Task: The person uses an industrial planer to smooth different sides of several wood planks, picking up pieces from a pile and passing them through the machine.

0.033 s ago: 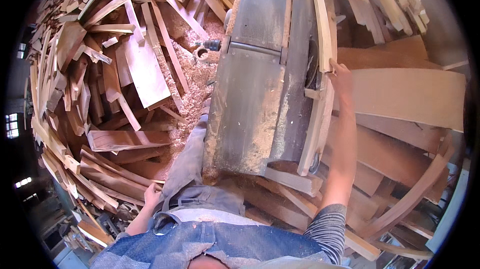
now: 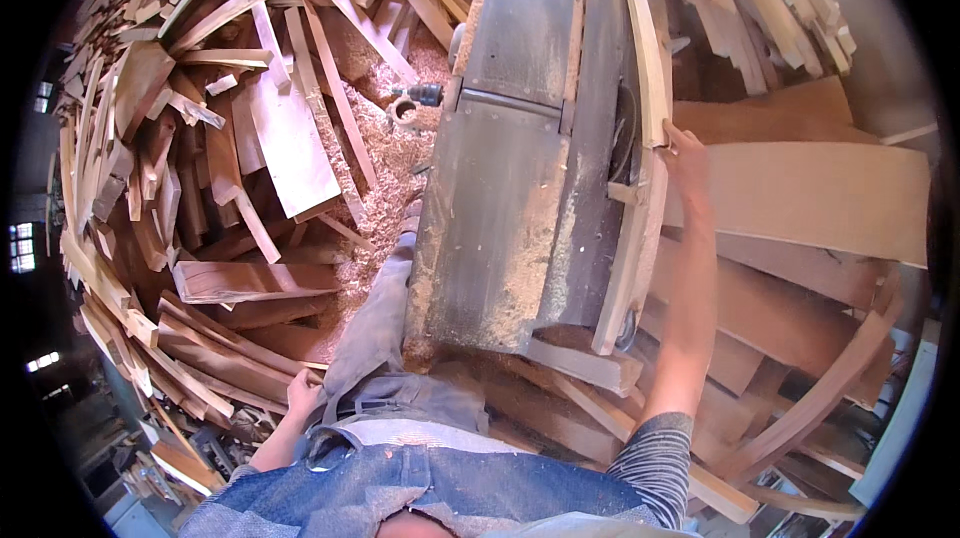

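Observation:
My right hand (image 2: 686, 163) reaches forward with its fingers closed on the near end of a long pale wooden strip (image 2: 648, 48). This strip runs away along the right side of a jointer planer (image 2: 490, 208) with a flat metal table. Below that grip, another long wooden piece (image 2: 632, 268) lies along the machine's side. My left hand (image 2: 303, 395) is down beside my left thigh, its fingers curled in. The pale end of a thin wooden strip (image 2: 312, 366) shows just above it; whether the fingers grip anything is hidden.
Wood shavings (image 2: 380, 178) cover the floor left of the machine and dust its table. Offcuts are heaped at the left, with a wide board (image 2: 290, 143) leaning among them. Wide planks (image 2: 810, 193) are stacked at the right. A short block (image 2: 585, 363) sits at the machine's near end.
The whole view has shifted very slightly. My right hand stays on the strip's end, and my left hand keeps its place by my thigh.

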